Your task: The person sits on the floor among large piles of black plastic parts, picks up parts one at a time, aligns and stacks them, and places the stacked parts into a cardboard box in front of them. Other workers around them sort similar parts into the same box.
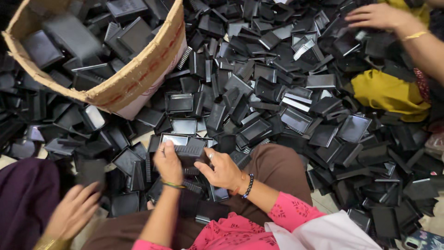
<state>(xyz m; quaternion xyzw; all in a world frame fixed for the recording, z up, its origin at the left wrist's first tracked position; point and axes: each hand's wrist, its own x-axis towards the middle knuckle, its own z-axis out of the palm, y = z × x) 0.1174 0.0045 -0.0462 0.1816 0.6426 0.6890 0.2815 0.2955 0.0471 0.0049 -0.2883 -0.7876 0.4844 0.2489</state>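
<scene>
Black plastic parts, stack held in both hands over lap

Black plastic parts stack sits at frame centre, low, just above the wearer's knees. Left hand: fingers curled over the stack's left end, thumb side on top, ring visible on one finger. Grasping. Right hand: fingers and thumb pinch the stack's right end from the side, ring on one finger too. Grasping. Top piece shows a ribbed grille face; behind it, a shallow tray-shaped piece with a glossy inner panel.

Wrists: green bangle on the left, black bead bracelet on the right. Pink patterned sleeves below, brown trousers under the hands.

Open room: almost none. Loose pile of black parts covers the floor on all sides, touching the knees. Only pale floor slivers show at far left and lower right.

Cardboard box upper left, tilted, torn brown rim, faded red print on the wall, part-filled with the same black pieces. Its near edge is well apart from the hands.

Other people: a hand at lower left beside dark purple cloth, blurred, grip unclear. Another hand at upper right reaches into the pile, gold bangle on the wrist, yellow cloth beneath the forearm.
</scene>
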